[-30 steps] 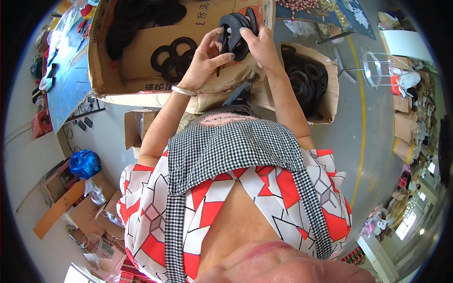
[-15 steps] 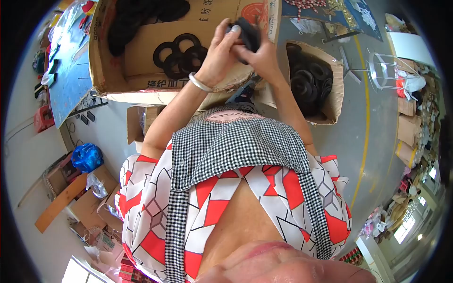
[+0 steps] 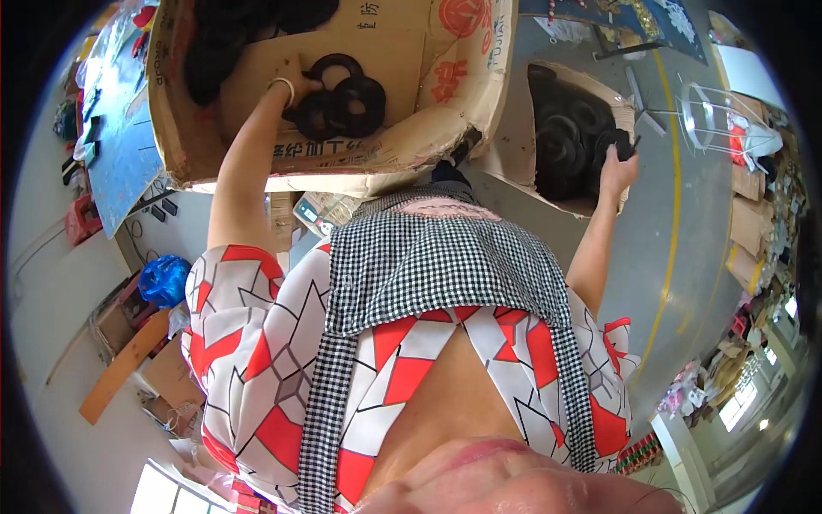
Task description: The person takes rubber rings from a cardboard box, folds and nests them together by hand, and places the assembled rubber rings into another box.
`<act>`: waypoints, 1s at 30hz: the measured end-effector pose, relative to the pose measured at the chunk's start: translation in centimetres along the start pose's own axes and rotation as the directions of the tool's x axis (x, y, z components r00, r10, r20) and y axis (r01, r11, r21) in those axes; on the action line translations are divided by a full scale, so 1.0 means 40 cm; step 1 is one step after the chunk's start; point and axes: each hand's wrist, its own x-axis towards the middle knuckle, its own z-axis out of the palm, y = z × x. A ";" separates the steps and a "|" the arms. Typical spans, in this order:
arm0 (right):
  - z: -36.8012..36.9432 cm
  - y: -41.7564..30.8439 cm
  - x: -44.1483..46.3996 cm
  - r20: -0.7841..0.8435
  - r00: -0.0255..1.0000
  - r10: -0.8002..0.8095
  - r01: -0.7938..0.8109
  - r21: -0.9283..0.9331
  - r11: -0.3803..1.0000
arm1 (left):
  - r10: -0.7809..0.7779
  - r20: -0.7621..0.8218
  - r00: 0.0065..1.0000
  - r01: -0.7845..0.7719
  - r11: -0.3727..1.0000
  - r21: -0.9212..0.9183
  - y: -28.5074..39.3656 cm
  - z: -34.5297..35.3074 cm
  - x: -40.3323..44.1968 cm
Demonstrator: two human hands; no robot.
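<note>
My left hand (image 3: 294, 83) reaches into the large cardboard box, a pale bangle on its wrist. Its fingers are closed at the edge of a black ring (image 3: 318, 116) in a small group lying on the box floor; part of the grip is hidden. Out to the right, my right hand (image 3: 618, 169) grips a dark, round black ring (image 3: 611, 140), thumb on top, at the edge of the smaller cardboard box. Many similar black rings (image 3: 561, 141) fill that box.
The large cardboard box (image 3: 402, 141) stands in front of me, with more dark pieces (image 3: 227, 43) heaped at its far left. The smaller box (image 3: 623, 111) is on its right. A blue-topped table (image 3: 124, 163) runs along the left; a white wire frame (image 3: 706, 120) stands at right.
My hands were together over the large box's near right corner, holding a black piece. They have parted: the left went down to the rings, the right moved out to the smaller box with a black ring.
</note>
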 end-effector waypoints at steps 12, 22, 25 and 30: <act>0.007 -0.146 -0.070 0.281 0.957 -0.069 -0.042 0.372 0.927 | 0.042 0.528 0.848 0.116 0.958 -0.263 0.101 -0.029 -0.083; 0.143 -0.682 -0.260 0.472 0.649 -0.597 0.070 0.744 0.665 | 0.154 0.383 0.911 0.210 0.627 -0.750 0.361 -0.261 -0.167; 0.188 -0.723 -0.235 0.310 0.726 -0.615 0.245 0.718 0.652 | 0.294 0.152 0.944 0.014 0.424 -0.905 0.402 -0.279 -0.203; 0.183 -0.754 -0.209 0.337 0.748 -0.572 0.139 0.763 0.631 | 0.372 -0.052 0.927 -0.162 0.272 -0.949 0.464 -0.276 -0.255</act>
